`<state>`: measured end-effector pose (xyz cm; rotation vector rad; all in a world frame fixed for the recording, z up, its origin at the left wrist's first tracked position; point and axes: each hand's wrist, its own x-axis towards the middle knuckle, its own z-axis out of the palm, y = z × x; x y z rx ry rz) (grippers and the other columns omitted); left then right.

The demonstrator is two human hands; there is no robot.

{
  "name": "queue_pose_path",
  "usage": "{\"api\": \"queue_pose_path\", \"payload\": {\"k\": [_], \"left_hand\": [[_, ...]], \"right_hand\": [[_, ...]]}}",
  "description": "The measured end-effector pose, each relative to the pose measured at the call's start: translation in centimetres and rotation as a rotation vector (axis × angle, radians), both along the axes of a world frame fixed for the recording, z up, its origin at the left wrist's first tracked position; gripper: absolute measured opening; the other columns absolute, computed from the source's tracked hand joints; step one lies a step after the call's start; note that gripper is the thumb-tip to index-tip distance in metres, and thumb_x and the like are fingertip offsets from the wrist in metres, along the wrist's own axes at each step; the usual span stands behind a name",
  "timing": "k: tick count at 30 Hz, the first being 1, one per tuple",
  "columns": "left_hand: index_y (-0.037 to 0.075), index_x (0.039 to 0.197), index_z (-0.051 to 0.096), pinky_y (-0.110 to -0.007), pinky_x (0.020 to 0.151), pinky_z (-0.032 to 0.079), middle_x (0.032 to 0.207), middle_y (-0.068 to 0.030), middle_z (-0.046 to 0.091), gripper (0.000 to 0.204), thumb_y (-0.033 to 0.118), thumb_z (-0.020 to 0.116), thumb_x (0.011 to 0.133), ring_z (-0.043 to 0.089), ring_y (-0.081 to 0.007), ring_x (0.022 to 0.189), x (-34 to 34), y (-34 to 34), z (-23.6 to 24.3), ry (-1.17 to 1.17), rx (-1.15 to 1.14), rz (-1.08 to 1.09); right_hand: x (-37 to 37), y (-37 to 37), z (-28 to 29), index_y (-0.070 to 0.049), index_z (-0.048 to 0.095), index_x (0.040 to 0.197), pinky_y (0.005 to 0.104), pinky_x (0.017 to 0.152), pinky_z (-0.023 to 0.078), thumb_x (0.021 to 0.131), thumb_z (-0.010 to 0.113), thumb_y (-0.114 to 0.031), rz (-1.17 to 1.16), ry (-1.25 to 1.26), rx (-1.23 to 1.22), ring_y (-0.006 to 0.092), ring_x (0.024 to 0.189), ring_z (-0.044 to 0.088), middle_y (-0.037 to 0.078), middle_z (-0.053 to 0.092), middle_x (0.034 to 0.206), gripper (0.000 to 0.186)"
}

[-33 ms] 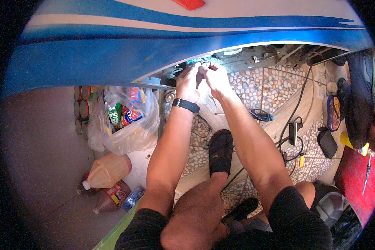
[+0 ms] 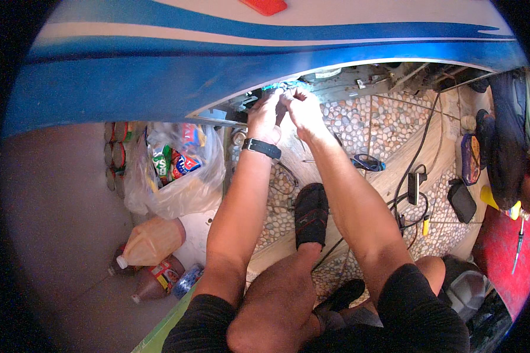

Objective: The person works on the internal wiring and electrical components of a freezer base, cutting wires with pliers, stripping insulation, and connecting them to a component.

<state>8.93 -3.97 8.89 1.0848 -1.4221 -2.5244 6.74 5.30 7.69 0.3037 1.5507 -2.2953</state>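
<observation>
My left hand (image 2: 264, 116), with a black watch (image 2: 261, 148) on its wrist, and my right hand (image 2: 305, 113) meet at the lower edge of a blue and white panel (image 2: 129, 82). The fingers of both are closed in pinches, fingertips almost touching. Bright light washes out the fingertips, so what they hold cannot be made out. Just beyond them, inside the opening under the panel, lies a brightly lit cyan-blue part (image 2: 288, 86), too glared to name. A thin tool (image 2: 310, 161) lies on the floor below my right wrist.
A clear plastic bag (image 2: 176, 191) of packets and some bottles (image 2: 153, 241) sit at left. On the pebbled floor at right are blue-handled pliers (image 2: 370, 163), black cables and a power strip (image 2: 415, 187), a yellow-handled tool (image 2: 426, 226) and a black pouch (image 2: 462, 201).
My right forearm has shifted very slightly to the left. Both hands stay pinched together at the same spot.
</observation>
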Motion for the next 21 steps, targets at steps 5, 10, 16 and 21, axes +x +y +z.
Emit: {"api": "queue_pose_path", "payload": {"k": [5, 10, 16, 21], "left_hand": [[0.007, 0.094, 0.070, -0.031, 0.071, 0.053, 0.090, -0.0023, 0.070, 0.010, 0.017, 0.070, 0.090, 0.065, -0.0143, 0.079, -0.1, 0.3, 0.1, 0.031, -0.140, -0.055], [0.000, 0.085, 0.068, -0.032, 0.054, 0.045, 0.067, -0.0051, 0.062, 0.033, 0.031, 0.062, 0.095, 0.053, -0.0125, 0.058, 0.1, -1.9, -2.5, 0.018, -1.064, -0.181], [0.001, 0.094, 0.068, -0.026, 0.060, 0.050, 0.080, -0.0054, 0.067, 0.021, 0.021, 0.065, 0.095, 0.063, -0.0139, 0.067, -0.2, -1.2, -2.7, 0.074, -0.584, -0.147], [-0.004, 0.123, 0.056, -0.033, 0.085, 0.057, 0.116, -0.0195, 0.067, 0.038, 0.026, 0.060, 0.100, 0.070, -0.0275, 0.096, 0.7, -0.5, -1.1, 0.152, -0.186, -0.064]], "right_hand": [[1.8, 0.3, -0.1, 0.001, 0.068, 0.097, 0.0317, 0.079, 0.046, 0.085, 0.067, -0.007, 0.002, -0.016, 0.053, 0.0167, 0.084, 0.059, 0.007, 0.068, 0.092, 0.014], [7.1, 5.7, 1.4, -0.001, 0.066, 0.111, 0.0296, 0.077, 0.049, 0.090, 0.068, -0.013, 0.169, -0.013, 0.147, 0.0163, 0.086, 0.062, 0.009, 0.067, 0.100, 0.024], [14.7, 20.0, -2.4, -0.004, 0.067, 0.111, 0.0330, 0.076, 0.053, 0.090, 0.067, -0.011, 0.200, 0.225, 0.894, 0.0212, 0.079, 0.066, 0.012, 0.067, 0.097, 0.023], [20.3, 20.8, -2.8, -0.006, 0.063, 0.113, 0.0440, 0.080, 0.052, 0.087, 0.065, -0.012, 0.480, 0.293, 1.027, 0.0358, 0.088, 0.063, 0.017, 0.059, 0.100, 0.027]]}}
